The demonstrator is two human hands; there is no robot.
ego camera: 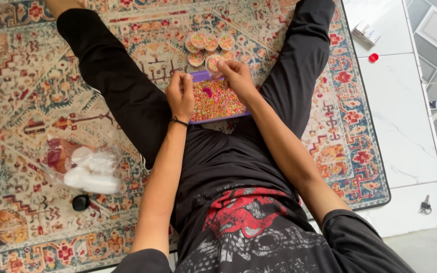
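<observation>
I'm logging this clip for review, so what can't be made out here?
- Head view: left hand fingers curl inward, hiding anything pinched.
- Right hand covers part of a small round cup.
- Tray contents too small to identify.
- Plastic bag contents blurred by glare.

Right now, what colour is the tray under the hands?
Purple tray, filled with multicoloured small bits; the head view shows it best.

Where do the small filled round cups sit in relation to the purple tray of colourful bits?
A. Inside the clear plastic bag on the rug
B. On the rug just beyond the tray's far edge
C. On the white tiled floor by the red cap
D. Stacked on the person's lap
B: the small round cups are clustered on the rug just past the far edge of the purple tray, between the person's legs.
</observation>
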